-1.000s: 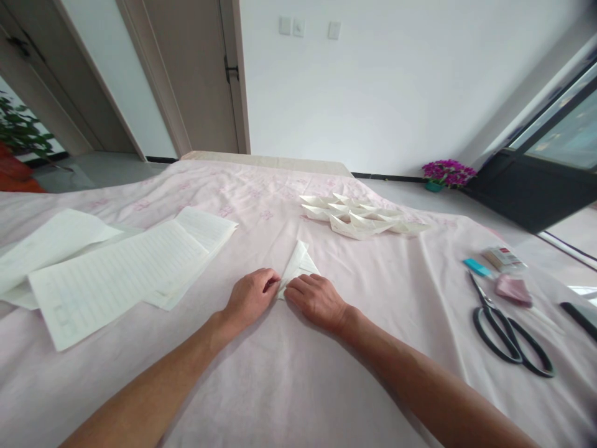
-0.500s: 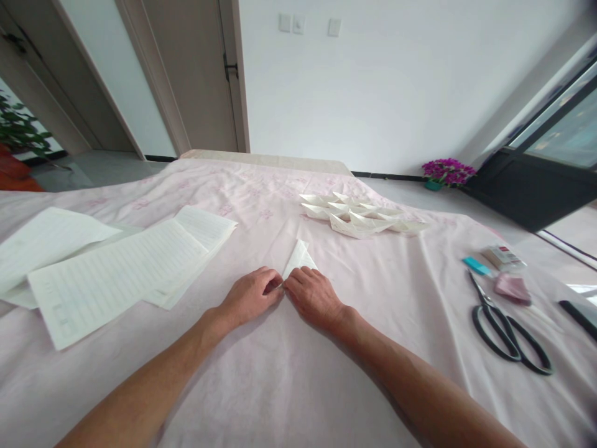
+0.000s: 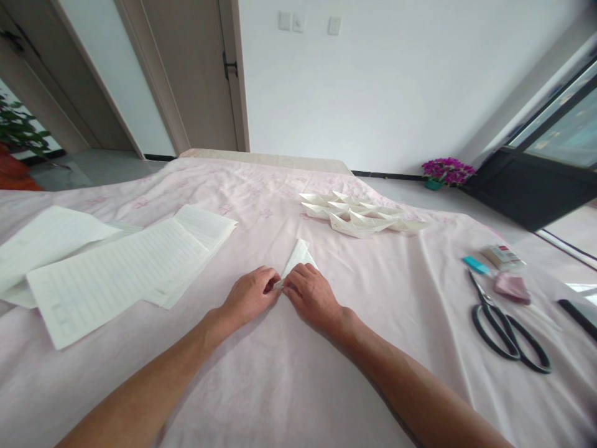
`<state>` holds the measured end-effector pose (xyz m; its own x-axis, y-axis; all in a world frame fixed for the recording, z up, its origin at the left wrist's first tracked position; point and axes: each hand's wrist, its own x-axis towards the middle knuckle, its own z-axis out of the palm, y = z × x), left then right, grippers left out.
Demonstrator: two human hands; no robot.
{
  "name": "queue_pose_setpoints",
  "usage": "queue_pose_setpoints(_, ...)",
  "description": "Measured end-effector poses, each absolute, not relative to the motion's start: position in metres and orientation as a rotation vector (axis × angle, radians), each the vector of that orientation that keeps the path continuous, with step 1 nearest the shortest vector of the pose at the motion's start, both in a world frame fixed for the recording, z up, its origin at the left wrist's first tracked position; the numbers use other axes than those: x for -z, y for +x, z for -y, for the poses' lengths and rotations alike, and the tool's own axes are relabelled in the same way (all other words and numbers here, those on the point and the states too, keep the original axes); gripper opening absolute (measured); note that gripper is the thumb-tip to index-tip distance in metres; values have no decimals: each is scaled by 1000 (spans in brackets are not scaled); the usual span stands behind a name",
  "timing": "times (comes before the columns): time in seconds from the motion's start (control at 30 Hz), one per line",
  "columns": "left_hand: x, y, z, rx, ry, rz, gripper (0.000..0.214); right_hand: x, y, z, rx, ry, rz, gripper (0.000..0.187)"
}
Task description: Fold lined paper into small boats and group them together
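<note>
A small folded piece of white paper (image 3: 298,254) lies on the pink cloth (image 3: 289,373) in the middle of the table. My left hand (image 3: 249,296) and my right hand (image 3: 312,295) meet at its near corner, both with fingers curled and pinching the paper's edge. Most of the paper's near part is hidden under my fingers; only its far tip shows.
Lined white sheets (image 3: 116,267) are spread at the left. A cluster of folded paper boats (image 3: 359,218) sits behind the hands. At the right lie black scissors (image 3: 506,326), a teal item (image 3: 476,266), a small box (image 3: 502,256) and a pink object (image 3: 510,286).
Both hands have slid a little farther over the folded paper, so less of it shows now. Their pinch at the near corner has stayed.
</note>
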<state>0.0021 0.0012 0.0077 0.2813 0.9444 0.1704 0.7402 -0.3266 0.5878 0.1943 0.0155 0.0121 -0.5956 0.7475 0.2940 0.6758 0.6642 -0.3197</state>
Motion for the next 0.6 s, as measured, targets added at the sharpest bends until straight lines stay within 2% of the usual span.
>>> queue_pose_setpoints(0.17, -9, 4, 2, -711, 2170, -1550, 6, -10, 191, -16, -216, -1165, 2429, 14)
queue_pose_setpoints(0.6, -10, 11, 10, -784, 2136, -1682, 8, -8, 182, -11, -119, -1454, 2313, 10)
